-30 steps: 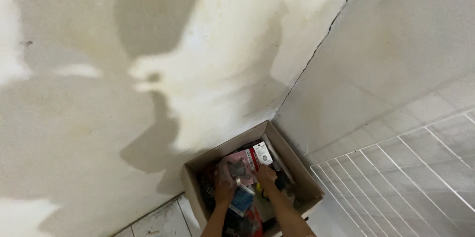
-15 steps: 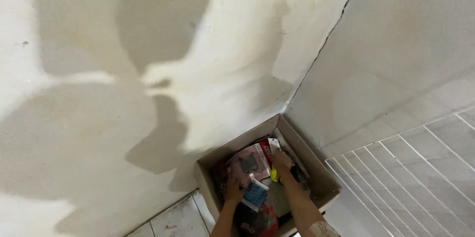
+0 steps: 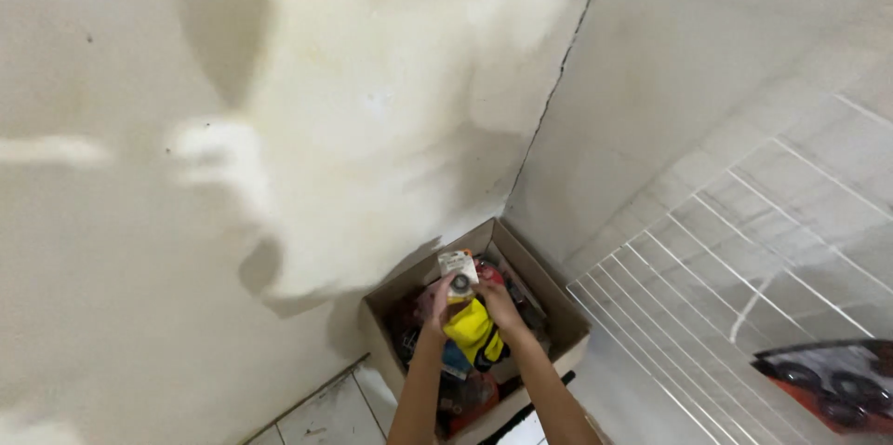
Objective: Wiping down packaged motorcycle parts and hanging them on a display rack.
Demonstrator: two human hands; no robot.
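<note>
Both hands meet over an open cardboard box (image 3: 549,292) in the wall corner; the left hand (image 3: 437,301) and the right hand (image 3: 499,304) close their fingers on a small white carded packet (image 3: 458,268) with a dark round part in its middle, held upright above the box; just below it lies a yellow package (image 3: 473,329) among red and blue packets; a white wire rack (image 3: 744,287) stands to the right
</note>
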